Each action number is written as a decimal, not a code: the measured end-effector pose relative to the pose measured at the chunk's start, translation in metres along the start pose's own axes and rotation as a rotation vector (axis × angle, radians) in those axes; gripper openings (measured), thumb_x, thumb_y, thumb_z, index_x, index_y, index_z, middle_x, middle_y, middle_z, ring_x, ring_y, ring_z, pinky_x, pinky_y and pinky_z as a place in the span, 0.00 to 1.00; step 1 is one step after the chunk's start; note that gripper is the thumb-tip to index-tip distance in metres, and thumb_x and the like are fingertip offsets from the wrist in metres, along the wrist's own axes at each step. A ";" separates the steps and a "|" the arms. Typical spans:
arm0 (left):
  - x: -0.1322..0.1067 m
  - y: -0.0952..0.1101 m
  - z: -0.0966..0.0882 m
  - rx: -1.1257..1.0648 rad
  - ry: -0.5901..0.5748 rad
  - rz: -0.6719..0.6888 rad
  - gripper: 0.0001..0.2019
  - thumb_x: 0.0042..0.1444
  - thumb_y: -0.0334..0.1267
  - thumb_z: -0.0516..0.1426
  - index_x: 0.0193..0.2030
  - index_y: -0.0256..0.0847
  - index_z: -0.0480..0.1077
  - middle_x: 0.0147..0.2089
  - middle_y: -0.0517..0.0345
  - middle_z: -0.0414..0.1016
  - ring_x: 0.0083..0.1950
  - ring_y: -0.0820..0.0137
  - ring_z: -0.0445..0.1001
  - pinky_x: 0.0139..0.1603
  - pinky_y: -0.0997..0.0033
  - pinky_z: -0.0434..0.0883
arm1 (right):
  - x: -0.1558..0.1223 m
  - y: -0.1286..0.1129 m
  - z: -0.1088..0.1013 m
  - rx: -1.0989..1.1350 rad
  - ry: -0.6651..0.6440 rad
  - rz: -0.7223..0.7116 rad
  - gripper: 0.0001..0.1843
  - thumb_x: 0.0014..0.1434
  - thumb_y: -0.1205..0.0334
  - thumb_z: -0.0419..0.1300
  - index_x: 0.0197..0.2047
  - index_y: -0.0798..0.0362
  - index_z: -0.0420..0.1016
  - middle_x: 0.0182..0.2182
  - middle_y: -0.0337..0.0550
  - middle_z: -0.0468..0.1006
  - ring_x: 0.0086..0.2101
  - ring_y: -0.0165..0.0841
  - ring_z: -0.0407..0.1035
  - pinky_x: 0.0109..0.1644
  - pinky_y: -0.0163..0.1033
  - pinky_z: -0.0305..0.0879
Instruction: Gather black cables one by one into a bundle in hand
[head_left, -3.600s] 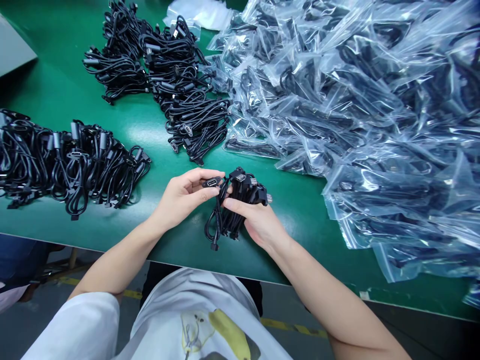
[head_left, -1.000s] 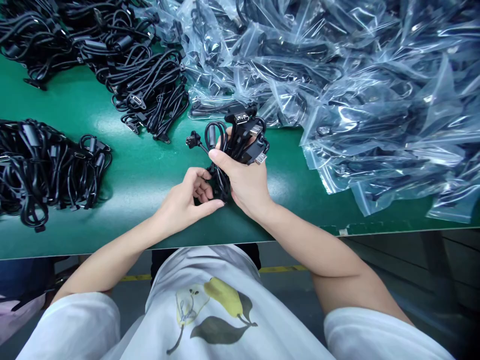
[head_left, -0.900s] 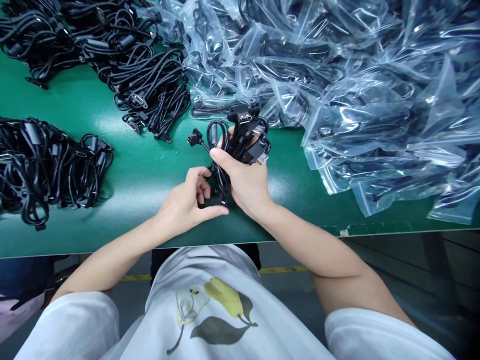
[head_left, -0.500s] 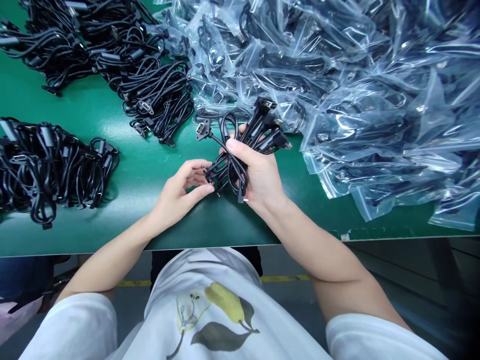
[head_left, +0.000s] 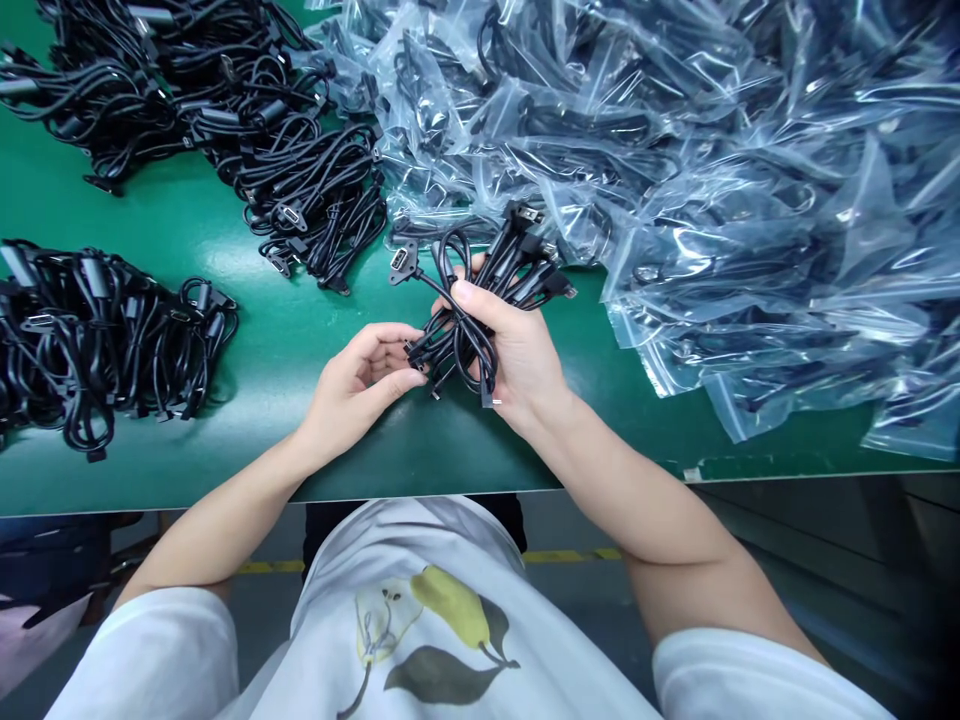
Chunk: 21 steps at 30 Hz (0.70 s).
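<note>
My right hand (head_left: 517, 345) is closed around a bundle of black cables (head_left: 469, 340), its thumb pressed over the coiled leads. Connector ends fan out past the fingers at the upper right of the bundle. One flat flanged connector (head_left: 403, 260) sticks out at the upper left. My left hand (head_left: 367, 375) curls its fingers and thumb about the small plugs at the bundle's left end, with the fingertips against them. The bundle is held above the green table (head_left: 292, 300).
A pile of unbagged black cables (head_left: 315, 180) lies at the upper left, and a second cable pile (head_left: 105, 330) at the left. Clear plastic bags with cables (head_left: 675, 200) are heaped across the upper right. The table's front edge runs close to my body.
The bundle has turned and shifted very slightly in my right hand, its upper connectors now a little further left. Both hands are almost where they were.
</note>
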<state>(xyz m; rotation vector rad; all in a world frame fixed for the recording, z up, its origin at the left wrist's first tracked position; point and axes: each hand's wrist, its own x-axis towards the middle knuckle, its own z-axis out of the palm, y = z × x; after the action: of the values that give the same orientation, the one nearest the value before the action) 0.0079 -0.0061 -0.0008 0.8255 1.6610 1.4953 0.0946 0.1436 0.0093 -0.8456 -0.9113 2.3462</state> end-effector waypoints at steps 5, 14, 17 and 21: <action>-0.003 -0.002 0.000 0.167 0.083 0.137 0.18 0.55 0.43 0.68 0.50 0.41 0.73 0.40 0.57 0.79 0.39 0.72 0.79 0.45 0.72 0.76 | 0.006 0.002 -0.002 0.042 -0.042 0.108 0.23 0.41 0.61 0.75 0.39 0.48 0.72 0.33 0.31 0.79 0.32 0.29 0.75 0.42 0.36 0.75; -0.005 0.001 0.005 0.129 0.105 0.264 0.17 0.53 0.41 0.69 0.45 0.42 0.70 0.27 0.68 0.76 0.28 0.77 0.78 0.33 0.77 0.74 | 0.007 0.005 -0.003 -0.033 -0.156 0.426 0.10 0.53 0.61 0.72 0.30 0.51 0.74 0.24 0.36 0.79 0.25 0.28 0.74 0.32 0.33 0.75; -0.006 0.002 0.005 0.097 0.103 0.203 0.17 0.53 0.42 0.69 0.44 0.41 0.69 0.27 0.67 0.77 0.27 0.75 0.79 0.32 0.76 0.75 | 0.009 0.008 -0.002 -0.029 -0.147 0.453 0.09 0.56 0.63 0.70 0.29 0.52 0.74 0.23 0.36 0.79 0.23 0.29 0.73 0.31 0.34 0.76; -0.006 0.002 0.005 0.052 0.101 0.146 0.19 0.52 0.43 0.70 0.45 0.41 0.69 0.27 0.66 0.78 0.27 0.74 0.80 0.32 0.75 0.76 | 0.013 0.014 -0.003 -0.011 -0.183 0.500 0.13 0.62 0.63 0.65 0.26 0.56 0.74 0.21 0.38 0.78 0.21 0.29 0.73 0.28 0.35 0.75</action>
<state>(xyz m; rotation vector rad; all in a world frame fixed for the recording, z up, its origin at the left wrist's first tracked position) 0.0158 -0.0084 0.0014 0.9299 1.7517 1.6232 0.0852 0.1439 -0.0070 -0.9637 -0.8588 2.8892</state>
